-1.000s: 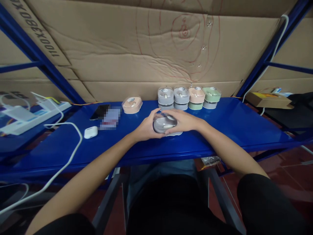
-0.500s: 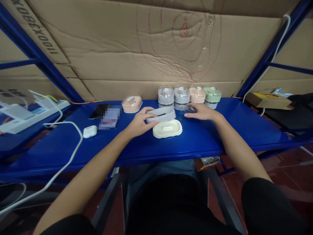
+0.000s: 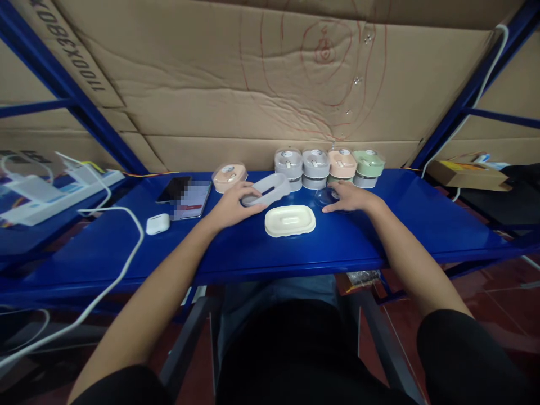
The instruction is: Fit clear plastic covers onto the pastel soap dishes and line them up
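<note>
My left hand (image 3: 230, 205) grips a grey oval ring-shaped case part (image 3: 266, 189), tilted and lifted just off the blue shelf (image 3: 379, 236). A cream oval tray (image 3: 289, 220) lies flat on the shelf between my hands. My right hand (image 3: 351, 197) rests on a clear plastic lid (image 3: 325, 196), fingers laid over it. Behind them stands a row of small boxed items in grey, peach and green (image 3: 329, 167). A single peach box (image 3: 228, 176) sits to the left of that row.
A phone (image 3: 174, 189) and a second phone (image 3: 192, 199) lie at the left, with a white earbud case (image 3: 157, 224) and a white cable (image 3: 126, 236) nearby. Cardboard (image 3: 270, 84) backs the shelf. A flat box (image 3: 466, 173) lies far right.
The package held in both hands has come apart. The cream tray now lies on the shelf, my left hand moved the grey ring left, and my right hand carried the clear lid right and set it down.
</note>
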A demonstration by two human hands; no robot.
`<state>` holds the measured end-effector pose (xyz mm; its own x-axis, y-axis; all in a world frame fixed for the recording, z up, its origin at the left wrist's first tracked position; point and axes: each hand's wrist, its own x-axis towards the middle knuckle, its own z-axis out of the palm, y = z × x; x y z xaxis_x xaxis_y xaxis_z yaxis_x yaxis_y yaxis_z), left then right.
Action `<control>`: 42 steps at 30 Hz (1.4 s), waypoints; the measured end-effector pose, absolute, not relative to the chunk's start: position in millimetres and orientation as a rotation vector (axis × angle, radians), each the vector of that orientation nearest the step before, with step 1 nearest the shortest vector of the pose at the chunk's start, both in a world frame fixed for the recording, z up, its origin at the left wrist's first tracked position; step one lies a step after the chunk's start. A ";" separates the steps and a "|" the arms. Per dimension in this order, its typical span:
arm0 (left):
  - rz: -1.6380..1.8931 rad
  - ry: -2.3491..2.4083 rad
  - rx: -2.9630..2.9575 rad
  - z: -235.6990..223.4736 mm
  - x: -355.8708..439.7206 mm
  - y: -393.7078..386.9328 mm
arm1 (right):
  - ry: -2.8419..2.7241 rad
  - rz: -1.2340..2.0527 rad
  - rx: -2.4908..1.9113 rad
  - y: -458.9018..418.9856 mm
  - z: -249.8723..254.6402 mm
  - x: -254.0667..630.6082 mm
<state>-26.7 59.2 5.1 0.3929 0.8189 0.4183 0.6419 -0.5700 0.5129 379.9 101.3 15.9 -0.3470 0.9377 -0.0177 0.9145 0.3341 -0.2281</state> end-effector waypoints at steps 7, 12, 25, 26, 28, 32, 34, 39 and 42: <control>0.689 0.916 2.494 -2.1 8.0 33.7 | -2.420 0.260 -1.669 91.5 27.0 376.4; 0.648 0.982 2.494 -6.7 16.1 29.6 | -2.325 0.205 -1.453 73.6 37.4 361.5; 0.787 1.052 2.144 -24.2 17.8 43.1 | -2.598 0.295 -0.885 42.5 15.7 274.1; 0.781 1.070 2.160 -22.7 17.4 42.9 | -2.602 0.295 -0.896 43.4 15.6 274.2; 0.767 1.093 2.190 -19.7 17.3 41.6 | -2.620 0.300 -0.917 44.9 17.2 274.9; 0.760 1.084 2.222 -17.6 20.2 38.0 | -2.652 0.294 -0.938 45.2 20.3 273.2; 0.750 1.085 2.234 -18.0 20.8 37.8 | -2.650 0.289 -0.938 44.8 19.2 271.9; 0.745 1.176 2.354 -8.8 5.0 46.1 | -2.513 0.318 -0.890 51.7 10.0 281.6; 0.683 1.566 2.351 6.8 -10.9 47.5 | -2.298 0.307 -0.951 63.1 5.8 298.7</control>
<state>-10.9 47.5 6.8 0.3184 0.9147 0.2489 0.8049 -0.3996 0.4388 298.7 63.1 5.8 -0.5450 0.7006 0.4605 0.5553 0.7132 -0.4278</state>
